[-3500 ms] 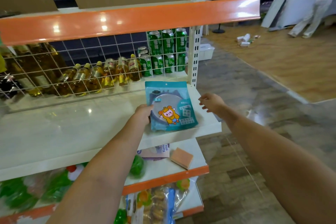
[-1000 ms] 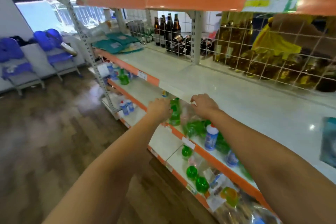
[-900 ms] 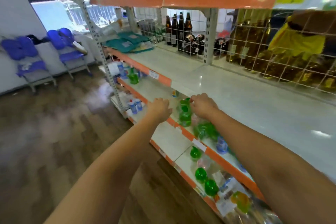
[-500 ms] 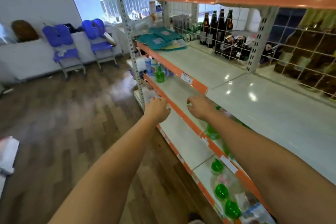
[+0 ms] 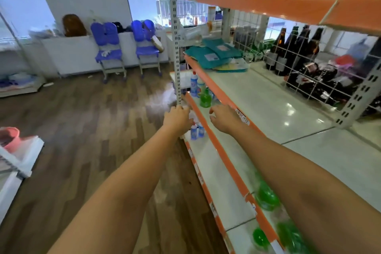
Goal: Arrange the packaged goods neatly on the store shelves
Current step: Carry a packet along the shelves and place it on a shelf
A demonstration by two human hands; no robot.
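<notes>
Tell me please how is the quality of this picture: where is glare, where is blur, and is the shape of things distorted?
In the head view, ceiling lights glare as bright spots on the glossy white shelf; the windows behind are overexposed; the green bottles at lower right are smeared by blur; wide-angle distortion bends the shelf upright and stretches both forearms; the left hand and right hand look fairly sharp.

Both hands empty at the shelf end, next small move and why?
Probably reach the right hand forward to the teal packets piled unevenly at the far end of the shelf. Both it and the left hand hold nothing.
</notes>
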